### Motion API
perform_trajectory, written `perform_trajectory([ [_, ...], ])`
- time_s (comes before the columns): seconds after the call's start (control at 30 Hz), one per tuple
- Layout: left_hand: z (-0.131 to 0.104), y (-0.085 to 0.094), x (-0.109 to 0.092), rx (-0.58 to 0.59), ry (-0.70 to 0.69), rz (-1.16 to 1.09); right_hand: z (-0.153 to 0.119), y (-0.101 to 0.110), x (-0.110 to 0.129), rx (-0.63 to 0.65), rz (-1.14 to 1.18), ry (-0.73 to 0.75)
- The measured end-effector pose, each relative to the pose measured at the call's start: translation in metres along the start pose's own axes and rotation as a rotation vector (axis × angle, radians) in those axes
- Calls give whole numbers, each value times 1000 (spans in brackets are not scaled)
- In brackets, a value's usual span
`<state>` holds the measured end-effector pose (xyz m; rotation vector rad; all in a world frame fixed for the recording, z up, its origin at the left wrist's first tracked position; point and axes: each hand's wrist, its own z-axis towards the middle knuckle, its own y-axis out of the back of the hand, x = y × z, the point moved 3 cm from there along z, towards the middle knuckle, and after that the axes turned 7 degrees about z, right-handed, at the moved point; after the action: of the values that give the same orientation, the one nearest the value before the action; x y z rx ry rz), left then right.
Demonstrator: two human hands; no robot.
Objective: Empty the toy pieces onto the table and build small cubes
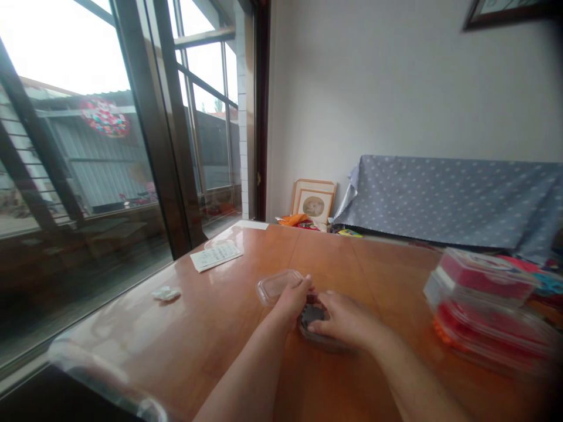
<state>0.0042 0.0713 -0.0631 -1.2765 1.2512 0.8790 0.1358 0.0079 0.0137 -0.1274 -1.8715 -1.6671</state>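
Note:
A small clear plastic container (328,341) with dark contents (313,315) sits on the wooden table in front of me. My left hand (298,296) is closed at its far left side, the fingers pressed together and partly hidden. From the right, my right hand (343,316) curls over the container, its thumb across the dark contents and its fingers at the far rim. What the dark contents are, I cannot make out. Just beyond my left hand lies a clear plastic lid (273,285), flat on the table and partly covered by that hand.
Stacked plastic boxes with red and pink contents (488,310) stand on the right of the wooden table (365,264). A written paper (216,256) and a crumpled whitish wrapper (166,293) lie on the left, near the window. Framed pictures (313,202) lean against the wall behind.

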Motion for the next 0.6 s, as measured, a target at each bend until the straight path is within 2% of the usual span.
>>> perform_trajectory([
  [0.13,-2,-1,-3,-3,-24,28,-11,10,-8,-59,11,13],
  [0.27,-4,-1,-5,-29,-38,59,-28,25,-31,-107,75,4],
  [0.37,-5,-2,-6,-42,-44,79,-43,36,-63,-169,144,-39],
  [0.47,-5,-2,-6,-51,-42,95,-62,42,-103,-175,192,-124],
  [0.6,-1,-3,-4,-43,-49,87,-83,38,-142,-65,239,-196],
])
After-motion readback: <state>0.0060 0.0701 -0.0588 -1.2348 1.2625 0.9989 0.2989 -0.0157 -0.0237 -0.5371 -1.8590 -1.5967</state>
